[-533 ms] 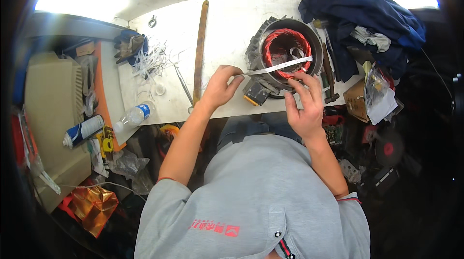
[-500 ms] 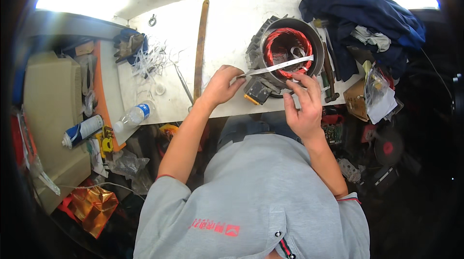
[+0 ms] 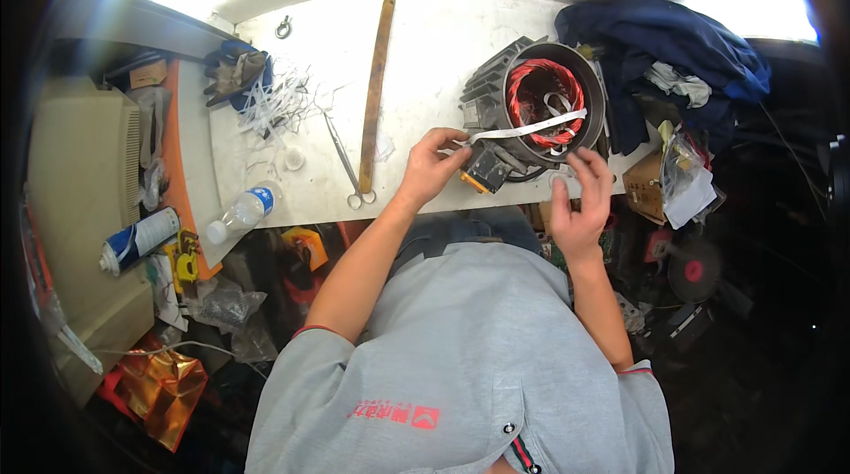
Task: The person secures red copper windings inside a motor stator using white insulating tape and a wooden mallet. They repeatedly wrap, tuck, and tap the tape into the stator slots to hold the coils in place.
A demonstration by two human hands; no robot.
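Observation:
A finned grey motor housing (image 3: 481, 84) lies on the bench with its round opening facing me. Inside it is a ring of red-wrapped coil winding (image 3: 577, 84). My left hand (image 3: 431, 167) pinches one end of a flat white strip (image 3: 522, 130), which crosses the opening to the far side of the coil ring. Just below that hand, a black terminal box (image 3: 485, 166) with a yellow-orange edge sticks out from the housing. My right hand (image 3: 583, 208) hovers at the opening's near rim, thumb and fingers apart, with nothing visible in it.
Left of the housing lie a long wooden stick (image 3: 377, 93), scissor-handled forceps (image 3: 343, 155) and a pile of white strip scraps (image 3: 273, 109). A plastic bottle (image 3: 243, 213) rests by the front left edge. Dark blue cloth (image 3: 637, 31) is heaped at the right, above a cardboard box (image 3: 645, 184).
The view has shifted a little. My right hand has moved right and nearer to me, away from the strip. My left hand still pinches the strip's end, and the forceps' handles now show.

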